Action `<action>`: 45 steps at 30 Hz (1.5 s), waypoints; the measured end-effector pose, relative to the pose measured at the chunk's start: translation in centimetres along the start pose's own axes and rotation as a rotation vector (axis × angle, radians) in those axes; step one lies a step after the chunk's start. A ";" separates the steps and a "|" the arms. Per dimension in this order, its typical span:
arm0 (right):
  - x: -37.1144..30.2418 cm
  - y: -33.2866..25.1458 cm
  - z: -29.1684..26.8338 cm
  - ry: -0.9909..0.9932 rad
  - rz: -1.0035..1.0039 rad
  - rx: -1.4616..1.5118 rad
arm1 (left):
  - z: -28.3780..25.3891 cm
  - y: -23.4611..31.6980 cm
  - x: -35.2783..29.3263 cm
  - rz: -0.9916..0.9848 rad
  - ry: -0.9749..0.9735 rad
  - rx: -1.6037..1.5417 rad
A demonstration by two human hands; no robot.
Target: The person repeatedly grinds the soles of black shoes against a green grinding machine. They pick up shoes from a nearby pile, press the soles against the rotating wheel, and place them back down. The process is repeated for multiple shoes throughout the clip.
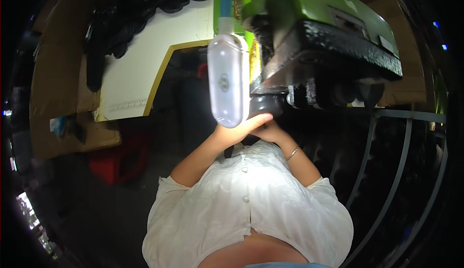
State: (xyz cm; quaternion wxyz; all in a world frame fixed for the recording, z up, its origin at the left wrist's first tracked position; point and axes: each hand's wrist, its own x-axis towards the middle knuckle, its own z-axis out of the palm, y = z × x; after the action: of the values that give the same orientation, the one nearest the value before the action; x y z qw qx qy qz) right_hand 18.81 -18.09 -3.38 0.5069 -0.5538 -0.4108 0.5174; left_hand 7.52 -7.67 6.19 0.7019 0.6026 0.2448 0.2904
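Observation:
A black, rounded, glossy piece [266, 105] sits at the underside of a green and black machine [338, 36]; its exact kind cannot be made out. My left hand [238, 131] is closed at its near edge, with the thumb stretched along the piece and the fingers hidden. Just beside it, my right hand [270, 132] comes up from the right, a bracelet on its wrist. It is closed against the same piece, its fingertips out of sight. A lit, clear oblong lamp [227, 82] hangs in front and covers part of my left hand.
On the left stands a white table [145, 60] with a yellow edge, heaped with black pieces [130, 17]. Cardboard [58, 84] borders it. Lower down is a red stool [121, 159]. Grey metal bars [401, 157] run along the right.

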 end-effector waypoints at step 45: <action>2.7 -11.3 -2.4 0.152 -0.274 0.034 | -0.8 -0.1 0.7 -0.011 -0.067 0.205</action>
State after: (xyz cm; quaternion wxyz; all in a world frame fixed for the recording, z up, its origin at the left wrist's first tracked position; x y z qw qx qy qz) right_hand 22.34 -14.11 7.20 0.6115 -0.5214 -0.4342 0.4071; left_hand 7.45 -6.66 5.92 0.6460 0.6792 0.2529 0.2396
